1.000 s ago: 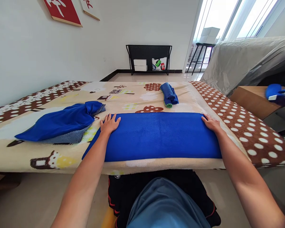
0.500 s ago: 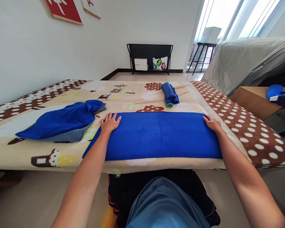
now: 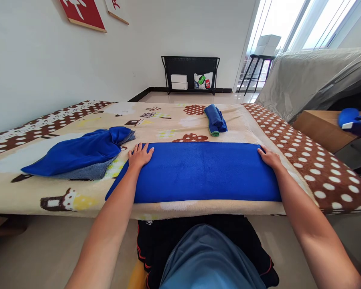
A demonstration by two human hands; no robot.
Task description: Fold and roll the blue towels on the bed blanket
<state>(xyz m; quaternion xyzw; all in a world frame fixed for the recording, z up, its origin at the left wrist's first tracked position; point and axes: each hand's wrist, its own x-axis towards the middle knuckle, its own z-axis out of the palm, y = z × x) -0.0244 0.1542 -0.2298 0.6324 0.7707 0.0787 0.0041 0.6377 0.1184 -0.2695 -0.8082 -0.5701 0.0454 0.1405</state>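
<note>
A blue towel [image 3: 203,172], folded into a long flat strip, lies across the near side of the bed. On its far left corner my left hand [image 3: 140,155] rests palm down, fingers spread. At the far right corner my right hand [image 3: 270,156] lies over the edge with its fingertips on the cloth; it looks open, its fingers less spread than the left ones. A crumpled blue cloth [image 3: 78,152] with a greyish underside sits to the left. Beyond the strip is a rolled blue towel [image 3: 215,119] with a green edge.
The patterned blanket [image 3: 156,132] covers the bed, with a brown dotted border [image 3: 325,172] at right. A wooden box [image 3: 321,124] with blue and purple items stands at right, near plastic-covered furniture [image 3: 315,80]. Against the wall is a black rack [image 3: 190,66].
</note>
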